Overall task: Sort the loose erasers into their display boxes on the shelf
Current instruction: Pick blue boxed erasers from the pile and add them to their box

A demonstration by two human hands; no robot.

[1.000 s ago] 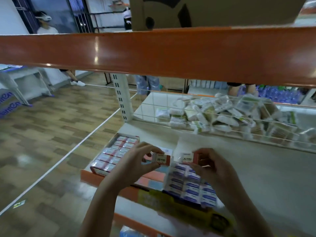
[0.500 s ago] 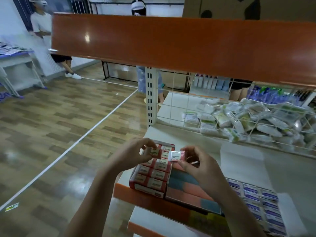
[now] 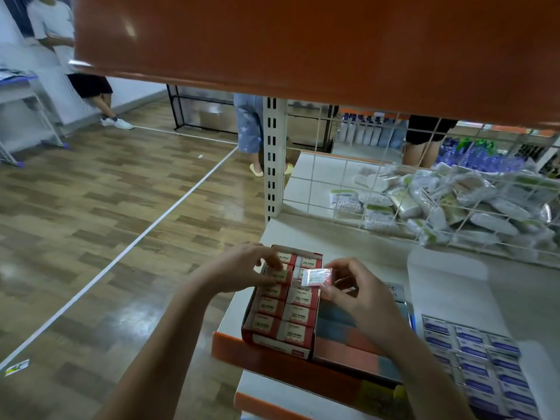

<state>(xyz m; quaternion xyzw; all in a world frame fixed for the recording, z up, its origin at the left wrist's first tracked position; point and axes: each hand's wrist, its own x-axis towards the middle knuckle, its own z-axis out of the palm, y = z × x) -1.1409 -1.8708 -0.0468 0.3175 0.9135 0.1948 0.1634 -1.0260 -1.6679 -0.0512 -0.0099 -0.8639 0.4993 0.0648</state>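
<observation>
My left hand (image 3: 242, 269) pinches an eraser (image 3: 280, 275) at the far left of the red box (image 3: 281, 334) — I should push it flat. My right hand (image 3: 359, 294) pinches another eraser (image 3: 316, 277) just above the box — it goes in next.

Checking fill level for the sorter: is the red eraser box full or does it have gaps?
Nearly full. The red eraser box shows two packed columns of erasers; the left hand presses one into the left column. Slots beneath the hands are hidden.

wood-plank floor (image 3: 91, 207) with white tape line (image 3: 169, 213), glossy orange shelf beam (image 3: 303, 40) overhead, white slotted upright (image 3: 273, 159), wire mesh divider (image 3: 394, 165), white wall (image 3: 136, 89) behind
</observation>
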